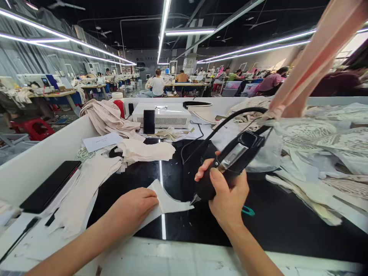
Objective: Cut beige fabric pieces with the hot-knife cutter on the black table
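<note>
My right hand is wrapped around a black corded hand tool with a metal lever on its upper body. The tool's pointed metal tip is at the narrow right end of a curved white fabric piece. My left hand is closed on the wide left part of that piece, fingers together, pressing it to the glossy black work surface. The thumb is hidden. Pink fabric strips are tied at the tool's top end and run upward. A teal clip-like piece lies beside my right wrist.
Cut white fabric pieces, a dark phone and a paper slip lie left. A vented white box stands behind, a phone against it. Lace pieces pile up right. A black cable arches behind the tool. People sit farther back.
</note>
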`<state>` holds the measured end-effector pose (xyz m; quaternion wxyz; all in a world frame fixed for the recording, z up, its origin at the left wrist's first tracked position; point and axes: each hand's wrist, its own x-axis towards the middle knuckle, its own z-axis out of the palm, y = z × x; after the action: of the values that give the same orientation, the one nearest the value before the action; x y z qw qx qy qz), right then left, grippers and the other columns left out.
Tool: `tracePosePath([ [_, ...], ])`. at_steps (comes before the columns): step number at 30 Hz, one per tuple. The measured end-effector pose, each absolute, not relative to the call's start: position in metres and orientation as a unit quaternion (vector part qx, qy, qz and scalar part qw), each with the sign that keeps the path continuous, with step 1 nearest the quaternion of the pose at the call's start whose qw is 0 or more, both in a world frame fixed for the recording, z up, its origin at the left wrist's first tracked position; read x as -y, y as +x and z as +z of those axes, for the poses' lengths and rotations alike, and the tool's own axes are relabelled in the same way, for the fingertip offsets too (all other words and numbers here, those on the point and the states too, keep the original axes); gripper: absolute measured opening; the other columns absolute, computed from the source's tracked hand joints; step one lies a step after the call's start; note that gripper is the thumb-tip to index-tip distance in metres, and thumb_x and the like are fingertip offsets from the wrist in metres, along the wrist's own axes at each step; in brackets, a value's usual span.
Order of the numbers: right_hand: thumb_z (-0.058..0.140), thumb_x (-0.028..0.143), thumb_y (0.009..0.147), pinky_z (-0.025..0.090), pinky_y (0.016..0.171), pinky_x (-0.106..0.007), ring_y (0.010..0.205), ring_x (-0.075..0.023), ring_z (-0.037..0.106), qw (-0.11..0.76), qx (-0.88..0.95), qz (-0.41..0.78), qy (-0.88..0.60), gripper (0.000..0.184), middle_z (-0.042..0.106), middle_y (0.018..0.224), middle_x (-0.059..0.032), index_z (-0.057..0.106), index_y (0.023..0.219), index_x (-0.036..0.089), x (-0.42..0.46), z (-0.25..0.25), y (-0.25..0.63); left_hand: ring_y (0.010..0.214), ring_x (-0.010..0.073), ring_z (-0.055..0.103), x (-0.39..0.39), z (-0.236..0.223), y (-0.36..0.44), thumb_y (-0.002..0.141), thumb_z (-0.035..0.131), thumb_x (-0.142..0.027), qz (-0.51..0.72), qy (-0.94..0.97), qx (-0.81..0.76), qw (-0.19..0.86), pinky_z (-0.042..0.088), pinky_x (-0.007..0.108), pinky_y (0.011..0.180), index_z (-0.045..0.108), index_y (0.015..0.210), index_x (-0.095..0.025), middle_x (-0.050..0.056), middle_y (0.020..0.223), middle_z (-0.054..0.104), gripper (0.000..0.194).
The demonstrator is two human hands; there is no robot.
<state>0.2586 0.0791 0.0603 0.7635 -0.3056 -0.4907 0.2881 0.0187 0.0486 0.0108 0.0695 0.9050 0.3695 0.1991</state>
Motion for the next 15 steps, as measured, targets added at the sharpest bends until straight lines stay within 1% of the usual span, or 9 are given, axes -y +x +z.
tracePosePath([
  [3,0.085,0.042,0.084,0.056,0.051,-0.028,0.054,-0.0134,0.064,0.769,0.485,0.298,-0.291,0.036,0.07,0.076,0.0053,0.064,0.107,0.026,-0.079,0.06,0.257,0.099,0.0205,0.071,-0.04,0.009,0.016,0.103,0.053,-0.005,0.191,0.901,-0.383,0.063,0.061,0.031,0.089,0.073,0.108,-0.02,0.008,0.117,0.073,0.026],
  [6,0.084,0.043,0.085,0.058,0.052,-0.027,0.055,-0.0127,0.064,0.757,0.491,0.317,-0.292,0.032,0.071,0.079,0.0049,0.064,0.103,0.025,-0.075,0.056,0.251,0.093,0.0203,0.069,-0.029,0.011,0.018,0.104,0.053,-0.006,0.172,0.899,-0.398,0.062,0.059,0.031,0.084,0.071,0.108,-0.02,0.006,0.11,0.071,0.024],
  [9,0.083,0.044,0.086,0.059,0.053,-0.026,0.056,-0.0123,0.065,0.753,0.492,0.33,-0.286,0.031,0.071,0.079,0.0047,0.063,0.099,0.025,-0.074,0.051,0.244,0.085,0.0174,0.068,-0.024,0.018,0.019,0.105,0.053,-0.01,0.158,0.891,-0.413,0.106,0.055,0.028,0.078,0.069,0.1,-0.02,0.004,0.102,0.069,0.02],
  [12,0.083,0.043,0.086,0.059,0.054,-0.025,0.057,-0.0118,0.064,0.757,0.492,0.337,-0.268,0.03,0.071,0.079,0.005,0.062,0.098,0.025,-0.078,0.049,0.238,0.076,0.0147,0.067,-0.028,0.032,0.018,0.105,0.055,-0.012,0.112,0.882,-0.429,0.158,0.05,0.025,0.069,0.065,0.086,-0.02,0.0,0.09,0.066,0.023],
  [13,0.082,0.043,0.087,0.059,0.055,-0.025,0.058,-0.0116,0.064,0.756,0.493,0.339,-0.266,0.03,0.07,0.079,0.005,0.061,0.096,0.025,-0.08,0.049,0.236,0.075,0.0149,0.066,-0.032,0.037,0.017,0.105,0.054,-0.012,0.094,0.881,-0.436,0.157,0.05,0.026,0.068,0.064,0.084,-0.02,0.0,0.088,0.066,0.024],
  [15,0.081,0.043,0.087,0.059,0.055,-0.025,0.058,-0.0114,0.063,0.755,0.495,0.339,-0.265,0.029,0.069,0.078,0.0054,0.059,0.094,0.025,-0.082,0.049,0.235,0.079,0.0175,0.067,-0.043,0.046,0.018,0.103,0.056,-0.011,0.079,0.886,-0.44,0.126,0.052,0.027,0.071,0.062,0.088,-0.02,0.0,0.088,0.066,0.019],
])
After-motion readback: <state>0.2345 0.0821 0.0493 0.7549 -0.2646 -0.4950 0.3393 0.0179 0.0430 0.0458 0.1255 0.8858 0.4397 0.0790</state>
